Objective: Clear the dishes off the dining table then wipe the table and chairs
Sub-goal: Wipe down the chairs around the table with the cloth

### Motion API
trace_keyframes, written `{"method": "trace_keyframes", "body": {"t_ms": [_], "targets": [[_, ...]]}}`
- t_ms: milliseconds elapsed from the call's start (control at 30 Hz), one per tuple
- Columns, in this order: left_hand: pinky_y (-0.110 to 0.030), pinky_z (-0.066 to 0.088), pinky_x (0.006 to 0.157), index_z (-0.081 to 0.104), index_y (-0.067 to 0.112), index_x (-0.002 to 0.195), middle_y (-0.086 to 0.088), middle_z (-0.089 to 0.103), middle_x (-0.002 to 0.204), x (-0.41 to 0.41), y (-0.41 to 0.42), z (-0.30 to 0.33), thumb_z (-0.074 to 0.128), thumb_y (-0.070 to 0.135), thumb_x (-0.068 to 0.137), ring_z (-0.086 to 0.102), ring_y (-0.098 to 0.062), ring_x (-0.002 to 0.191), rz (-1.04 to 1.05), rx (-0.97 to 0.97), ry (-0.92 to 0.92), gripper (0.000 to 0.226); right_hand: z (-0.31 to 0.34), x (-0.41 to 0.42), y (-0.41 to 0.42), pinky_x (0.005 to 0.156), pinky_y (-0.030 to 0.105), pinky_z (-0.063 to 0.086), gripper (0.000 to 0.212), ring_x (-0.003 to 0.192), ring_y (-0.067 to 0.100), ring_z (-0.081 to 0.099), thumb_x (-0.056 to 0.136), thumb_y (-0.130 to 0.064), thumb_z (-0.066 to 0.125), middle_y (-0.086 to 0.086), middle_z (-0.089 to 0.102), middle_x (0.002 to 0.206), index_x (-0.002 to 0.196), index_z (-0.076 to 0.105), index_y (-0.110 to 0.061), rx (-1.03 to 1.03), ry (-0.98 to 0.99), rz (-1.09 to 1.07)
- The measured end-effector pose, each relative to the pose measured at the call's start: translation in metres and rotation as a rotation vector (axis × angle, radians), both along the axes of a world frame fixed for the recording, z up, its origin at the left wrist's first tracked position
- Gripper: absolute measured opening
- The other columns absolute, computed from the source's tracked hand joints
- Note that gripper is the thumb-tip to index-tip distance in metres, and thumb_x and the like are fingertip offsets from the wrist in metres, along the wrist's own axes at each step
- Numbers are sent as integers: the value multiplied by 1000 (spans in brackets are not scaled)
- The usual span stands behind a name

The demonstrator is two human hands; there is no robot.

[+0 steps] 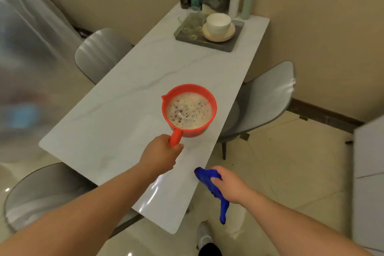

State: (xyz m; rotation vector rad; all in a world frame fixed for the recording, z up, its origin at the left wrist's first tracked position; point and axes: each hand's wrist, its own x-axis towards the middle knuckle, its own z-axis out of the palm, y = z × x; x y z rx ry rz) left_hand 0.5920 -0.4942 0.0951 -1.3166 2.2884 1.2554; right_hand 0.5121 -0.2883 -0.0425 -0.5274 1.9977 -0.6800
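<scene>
A red plastic scoop (189, 110) full of foamy soapy water stands on the white marble dining table (124, 93). My left hand (162, 151) grips its red handle at the near side. My right hand (230, 183) holds a blue cloth (207, 178) at the table's right edge, with one end of the cloth dangling below the hand. At the far end a grey tray (232, 45) carries stacked white bowls (218, 24) on a beige plate and several clear glasses (190, 25).
Canisters, a grey box and two bottles (234, 2) line the wall behind the tray. Grey chairs stand at the left (99, 54), right (268, 100) and near left (41, 193). A white cabinet (369, 183) is at the far right. My shoe (204, 235) is on the tiled floor.
</scene>
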Motion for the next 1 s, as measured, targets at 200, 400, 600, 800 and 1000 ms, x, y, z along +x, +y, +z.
{"method": "trace_keyframes", "body": {"t_ms": [200,400,600,800,1000], "targets": [[-40,63,69,63,18,93,-11,70,85,-40,64,38,64,36,95,66,-21,63,-167,12,59,18,78,-53,78,86,53,60,21,97,26,71,103,-33,49,0,72,110,123,56,-31,-225,-103,-723],[-33,52,60,68,11,94,-8,63,69,-79,155,67,63,31,94,60,-21,59,-362,70,134,21,148,-78,170,91,53,58,15,98,27,71,103,-27,52,4,73,107,115,60,-29,-474,-5,-1092],[-29,48,54,67,7,99,-7,56,66,-112,271,100,62,26,97,54,-18,54,-595,135,159,20,193,-63,288,90,58,57,15,96,30,73,99,-30,53,7,77,103,111,62,-28,-565,63,-1301],[-32,46,55,62,3,93,-6,53,64,-129,391,119,64,22,96,51,-19,50,-812,178,210,19,227,-26,400,64,33,53,15,79,25,69,96,-20,51,10,73,96,107,61,-20,-540,203,-1544],[-22,40,43,57,6,88,-7,50,68,-121,504,128,62,16,98,44,-13,43,-1005,268,208,15,237,34,497,57,31,50,17,65,26,64,90,-20,50,17,71,83,99,60,-9,-568,243,-1760]]}}
